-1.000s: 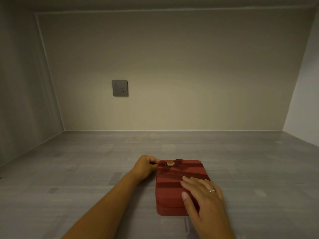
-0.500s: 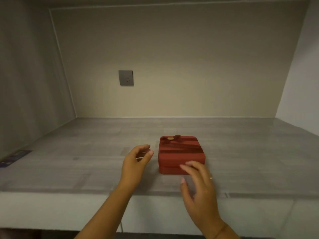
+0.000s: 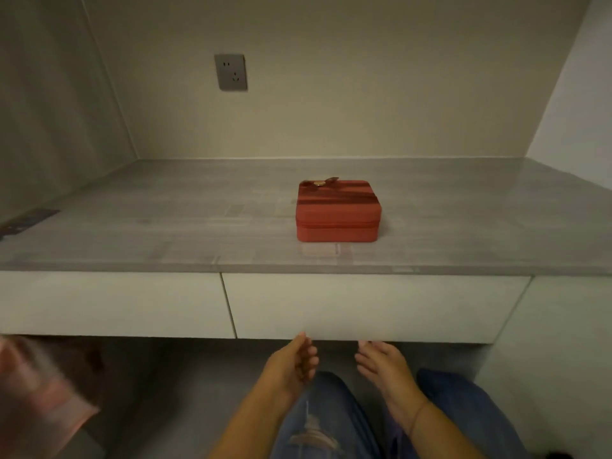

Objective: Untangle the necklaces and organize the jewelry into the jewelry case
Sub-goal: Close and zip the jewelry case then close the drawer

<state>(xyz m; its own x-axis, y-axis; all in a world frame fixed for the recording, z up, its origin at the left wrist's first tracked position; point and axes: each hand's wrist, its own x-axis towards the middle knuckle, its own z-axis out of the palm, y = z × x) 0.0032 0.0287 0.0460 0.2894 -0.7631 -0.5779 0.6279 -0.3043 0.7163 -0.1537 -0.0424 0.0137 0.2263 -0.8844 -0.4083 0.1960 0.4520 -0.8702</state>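
The red case [image 3: 337, 212] sits shut on the counter [image 3: 165, 226]. Both hands, left [image 3: 291, 362] and right [image 3: 385, 367], hang loose and hold nothing, well below the case. It looks light and stiff; hold its two sides.

Grey wood-grain desk [image 3: 165, 233], white drawers [image 3: 364, 306], beige wall, grey socket [image 3: 230, 72], dim light

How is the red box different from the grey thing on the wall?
The jewelry case is red; the wall socket is grey. The jewelry case lies on the counter; the wall socket sits on the back wall. The jewelry case is a thick box; the wall socket is a flat plate. Both are squarish.
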